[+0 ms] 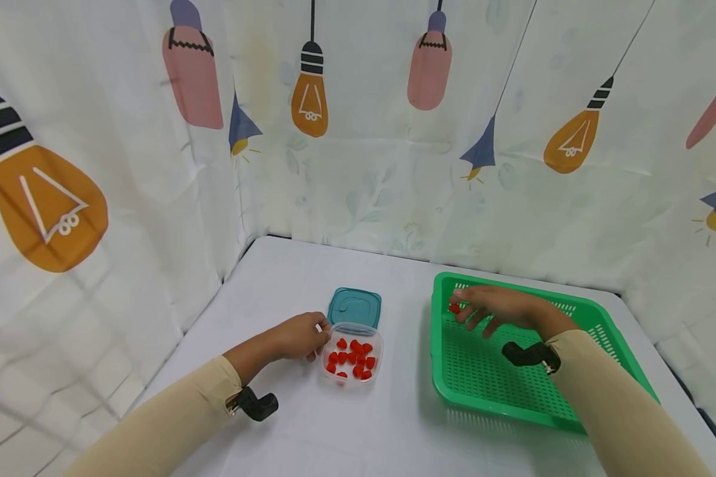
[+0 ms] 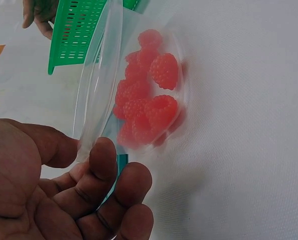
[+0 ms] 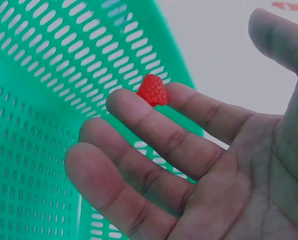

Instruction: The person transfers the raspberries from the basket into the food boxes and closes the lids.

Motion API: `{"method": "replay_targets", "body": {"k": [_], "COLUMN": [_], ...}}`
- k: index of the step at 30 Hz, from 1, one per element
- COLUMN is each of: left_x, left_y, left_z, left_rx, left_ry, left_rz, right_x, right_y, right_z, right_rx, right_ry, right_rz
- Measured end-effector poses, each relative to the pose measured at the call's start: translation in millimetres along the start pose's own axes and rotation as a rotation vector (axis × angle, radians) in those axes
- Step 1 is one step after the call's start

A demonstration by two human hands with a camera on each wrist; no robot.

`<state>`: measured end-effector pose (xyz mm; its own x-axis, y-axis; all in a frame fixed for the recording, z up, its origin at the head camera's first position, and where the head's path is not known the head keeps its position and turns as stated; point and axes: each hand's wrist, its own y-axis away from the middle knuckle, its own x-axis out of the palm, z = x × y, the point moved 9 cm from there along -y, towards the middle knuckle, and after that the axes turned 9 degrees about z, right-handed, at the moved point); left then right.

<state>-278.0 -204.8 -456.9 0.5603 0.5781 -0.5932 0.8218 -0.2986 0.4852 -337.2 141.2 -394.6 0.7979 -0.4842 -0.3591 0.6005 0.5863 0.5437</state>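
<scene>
My left hand (image 1: 301, 336) pinches the rim of a clear plastic container (image 2: 101, 75) between thumb and fingertip. Inside the container lie several red raspberries (image 2: 164, 71). Over the left end of a green basket (image 1: 438, 371) hovers my right hand (image 1: 507, 308), fingers extended and thumb spread away from them. One raspberry (image 3: 153, 91) shows by the index and middle fingertips in the right wrist view. Whether it touches those fingers cannot be told.
Behind the container lies a teal lid (image 1: 355, 308) on the white table (image 1: 394, 424). The basket, with slotted walls, takes up the table's right side. A printed curtain (image 1: 358, 185) hangs along the back and left edges.
</scene>
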Motion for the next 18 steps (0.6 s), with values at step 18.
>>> {"method": "replay_targets", "body": {"k": [18], "left_x": [0.6], "left_y": [-1.3], "left_z": [-0.8], "left_rx": [0.002], "left_ry": [0.003], "left_rz": [0.007], "right_x": [-1.5], "right_y": [1], "right_z": [32], "right_rx": [-0.141], "right_ry": [0.131], "right_rz": [-0.045]}}
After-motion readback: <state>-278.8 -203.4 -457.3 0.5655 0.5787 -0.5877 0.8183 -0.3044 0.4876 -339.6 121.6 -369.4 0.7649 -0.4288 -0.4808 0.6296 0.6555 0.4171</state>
